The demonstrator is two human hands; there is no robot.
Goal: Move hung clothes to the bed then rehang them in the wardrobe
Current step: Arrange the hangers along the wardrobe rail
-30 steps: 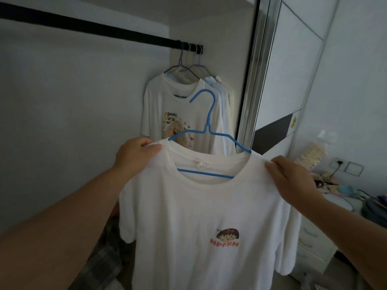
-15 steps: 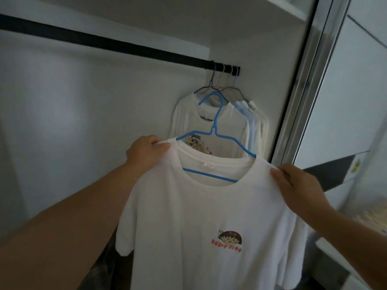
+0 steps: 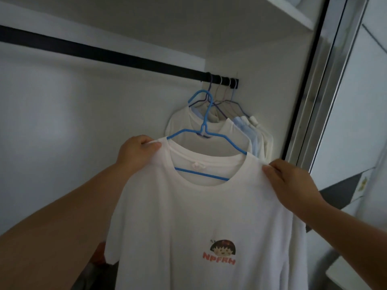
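Observation:
I hold up a white T-shirt (image 3: 199, 216) with a small cartoon print, hung on a blue hanger (image 3: 204, 130). My left hand (image 3: 137, 152) grips its left shoulder and my right hand (image 3: 291, 181) grips its right shoulder. The hanger's hook sits just below the black wardrobe rail (image 3: 104, 55), not over it. Several other shirts (image 3: 247, 132) hang on hangers at the rail's right end, directly behind the held shirt.
The wardrobe's white back wall (image 3: 73, 122) is bare to the left under the rail. A metal sliding-door frame (image 3: 322, 80) stands close on the right. A shelf edge (image 3: 293, 13) runs above. Dark items lie low at the wardrobe's bottom left.
I have raised the shirt and hanger up and closer to the rail, and the view has tilted upward into the wardrobe. Both hands keep their grip on the shoulders.

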